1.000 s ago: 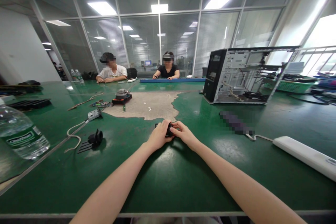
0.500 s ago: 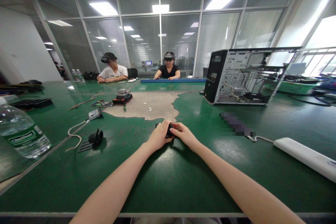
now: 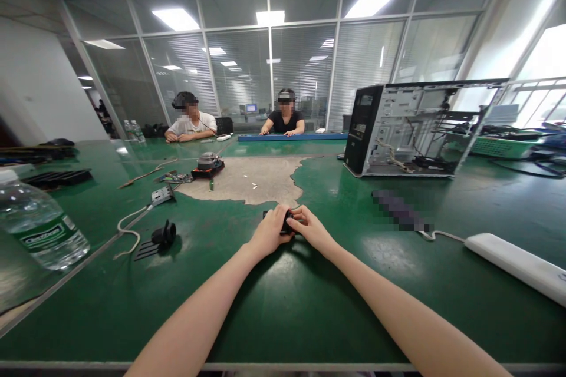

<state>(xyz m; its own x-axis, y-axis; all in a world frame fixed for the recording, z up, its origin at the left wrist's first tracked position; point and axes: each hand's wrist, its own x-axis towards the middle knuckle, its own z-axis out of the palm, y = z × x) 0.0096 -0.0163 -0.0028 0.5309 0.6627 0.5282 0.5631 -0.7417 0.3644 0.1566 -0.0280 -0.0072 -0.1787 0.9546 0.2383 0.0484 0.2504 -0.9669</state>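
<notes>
Both of my hands meet over the green tabletop (image 3: 274,318), around a small black part (image 3: 285,225) whose kind I cannot make out. My left hand (image 3: 269,234) wraps over it from the left, its fingers bent across the top. From the right, the thumb and fingers of my right hand (image 3: 312,230) pinch its side. Most of the part is hidden by my fingers; a dark edge shows left of my left hand. Off to the left, a black plastic piece with a round end and flat prongs (image 3: 163,235) lies on the table.
An open computer case (image 3: 367,129) stands at the right, near a white power strip (image 3: 508,256). A water bottle (image 3: 39,230) is at the left. Farther back lie a fan-like cooler (image 3: 209,164) and a metal piece with a cord (image 3: 162,195). Two people sit across the table.
The view has shifted slightly, so everything sits a little lower in the picture. My hands keep nearly the same hold on the black part.
</notes>
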